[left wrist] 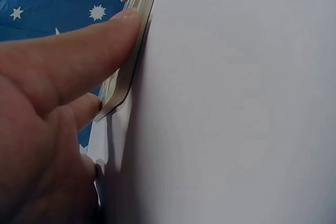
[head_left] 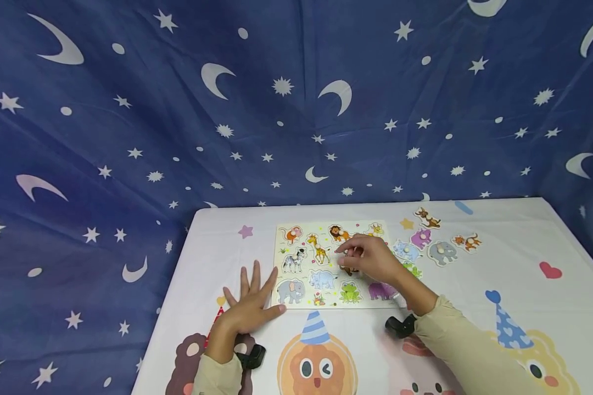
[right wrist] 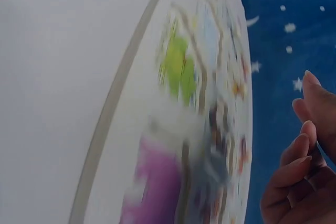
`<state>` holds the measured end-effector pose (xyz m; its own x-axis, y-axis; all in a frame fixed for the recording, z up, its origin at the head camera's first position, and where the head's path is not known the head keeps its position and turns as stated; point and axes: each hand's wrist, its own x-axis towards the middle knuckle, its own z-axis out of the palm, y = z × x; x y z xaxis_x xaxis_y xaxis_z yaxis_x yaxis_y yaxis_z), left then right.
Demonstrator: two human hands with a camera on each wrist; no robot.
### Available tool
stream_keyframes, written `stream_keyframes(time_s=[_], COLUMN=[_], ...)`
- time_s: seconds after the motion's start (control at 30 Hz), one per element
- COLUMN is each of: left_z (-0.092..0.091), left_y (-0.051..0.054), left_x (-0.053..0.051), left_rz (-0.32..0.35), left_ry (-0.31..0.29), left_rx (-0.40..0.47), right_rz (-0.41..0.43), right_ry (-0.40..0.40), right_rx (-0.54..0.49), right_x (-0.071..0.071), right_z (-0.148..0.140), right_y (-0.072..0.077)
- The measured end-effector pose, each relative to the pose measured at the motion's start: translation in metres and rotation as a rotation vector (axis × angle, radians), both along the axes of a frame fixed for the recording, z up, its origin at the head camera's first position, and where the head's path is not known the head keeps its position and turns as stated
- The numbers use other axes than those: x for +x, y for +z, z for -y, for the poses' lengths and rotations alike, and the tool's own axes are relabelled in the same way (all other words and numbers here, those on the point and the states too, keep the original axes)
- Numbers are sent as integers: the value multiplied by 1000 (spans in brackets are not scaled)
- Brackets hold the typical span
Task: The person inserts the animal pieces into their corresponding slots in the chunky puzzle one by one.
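A white animal puzzle board (head_left: 281, 258) lies flat on the table. My left hand (head_left: 249, 310) has its fingers spread beside the board's near left corner; in the left wrist view, fingers (left wrist: 118, 30) touch the board's edge. Over the right half of the board hangs my right hand (head_left: 373, 258), its fingers loosely bent. The right wrist view shows nothing between those fingers (right wrist: 315, 95). Below this hand a brown animal (head_left: 348, 269) is partly hidden. A giraffe (head_left: 318, 249), a lion (head_left: 338, 233) and a zebra (head_left: 294, 260) show on the board.
Right of the board lie several loose animal pieces, among them a grey elephant (head_left: 442, 253), a purple hippo (head_left: 421, 238), a blue rhino (head_left: 407, 250), a green frog (head_left: 413, 269), a kangaroo (head_left: 428, 218) and a tiger (head_left: 466, 242). A starry blue cloth (head_left: 277, 120) hangs behind the table.
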<state>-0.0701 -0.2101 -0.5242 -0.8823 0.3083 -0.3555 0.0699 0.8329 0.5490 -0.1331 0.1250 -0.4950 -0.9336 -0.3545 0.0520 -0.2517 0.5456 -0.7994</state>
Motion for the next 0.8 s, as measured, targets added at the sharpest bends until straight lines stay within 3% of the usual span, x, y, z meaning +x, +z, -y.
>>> stream_keyframes(time_s=[0.43,0.8], left_z=[0,-1], left_y=[3,2], left_x=[3,1], left_rz=[-12,5], left_ry=[16,15], left_rx=[12,23], right_rz=[-69,-57], right_ry=[-209,-354], right_rx=[88,160], right_x=[10,19], right_z=[-75,-129], right_y=[-4,-15])
